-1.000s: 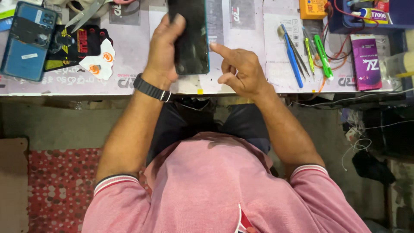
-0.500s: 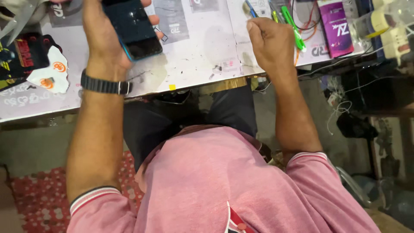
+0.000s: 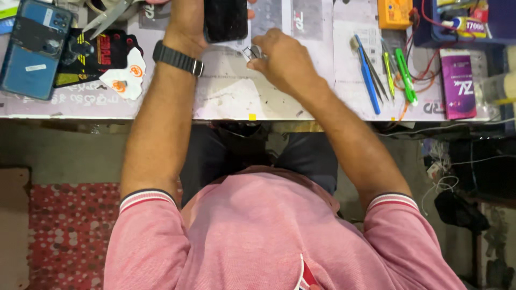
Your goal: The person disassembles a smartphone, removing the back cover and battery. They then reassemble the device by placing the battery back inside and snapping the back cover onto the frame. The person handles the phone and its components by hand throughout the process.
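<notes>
While the left hand (image 3: 185, 24) grips a glossy black phone (image 3: 224, 20), the right hand (image 3: 282, 62) pinches a small metal piece (image 3: 252, 52).

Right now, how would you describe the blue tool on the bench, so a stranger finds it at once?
Start at the orange box at the workbench's far edge. Just below it lies a row of thin tools. The blue tool is the leftmost and longest, plain blue beside a green one.

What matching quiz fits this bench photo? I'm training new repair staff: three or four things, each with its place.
Things:
1. black phone
2. blue phone
3. purple pack
4. scissors

Places:
a. far right of the bench
b. in the left hand
c. far left of the bench
d. top edge, left of the left hand

Pairs: 1-b, 2-c, 3-a, 4-d
</notes>
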